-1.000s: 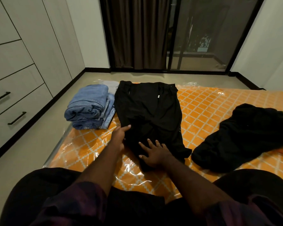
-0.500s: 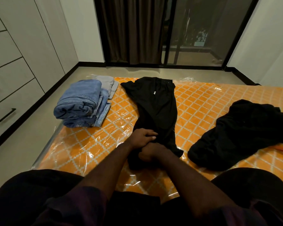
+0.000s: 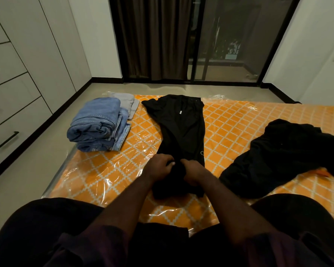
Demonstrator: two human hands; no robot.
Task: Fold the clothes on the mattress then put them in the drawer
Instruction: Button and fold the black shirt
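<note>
Two sets of curled fingers, on the left hand (image 3: pixel 161 166) and right hand (image 3: pixel 194 171), are gripping the near end of the black trousers (image 3: pixel 181 128) lying mid-mattress (image 3: pixel 239 120), while folded jeans (image 3: pixel 98 124) are sitting stacked leftward, a black heap (image 3: pixel 281 151) is awaiting folding, and the drawer (image 3: pixel 12 120) is standing closed.

A second ago the right hand (image 3: pixel 195 171) lay flat with fingers spread on the black trousers (image 3: pixel 181 132), and the left hand (image 3: pixel 160 166) touched their left edge. Now both hands have curled and grip the cloth, knuckles nearly touching. The trousers, broad then, have narrowed to a long strip running away from the fingertips, with the near end bunched beneath the fingers.
</note>
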